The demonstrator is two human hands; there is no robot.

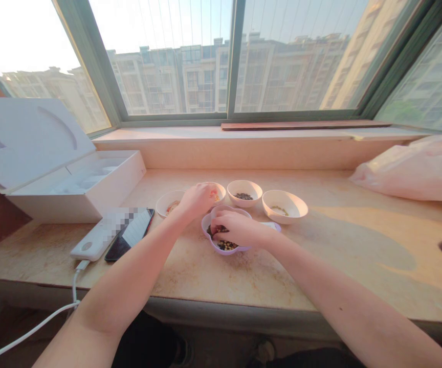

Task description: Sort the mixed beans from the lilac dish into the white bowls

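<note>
My right hand (pixel 233 227) reaches into a lilac lobed bowl (pixel 226 251) of mixed dark and pale beans (pixel 227 245), its fingers curled down among them. Over a white bowl (pixel 222 190) with yellowish bits in it is my left hand (pixel 200 198), fingers bunched together at the rim; what lies between the fingertips is too small to make out. Left of that stands a white bowl (pixel 161 203) of reddish-pale pieces (pixel 172 207), partly behind my left wrist. To the right are a white bowl with dark beans (pixel 244 196) and another with a few greenish seeds (pixel 280 210).
An open white box (pixel 117 189) stands at the left of the stone counter (pixel 190 278). A white power bank (pixel 98 240) with a cable and a black phone (pixel 129 237) lie before it. A plastic bag (pixel 416 171) sits at the right, under the window.
</note>
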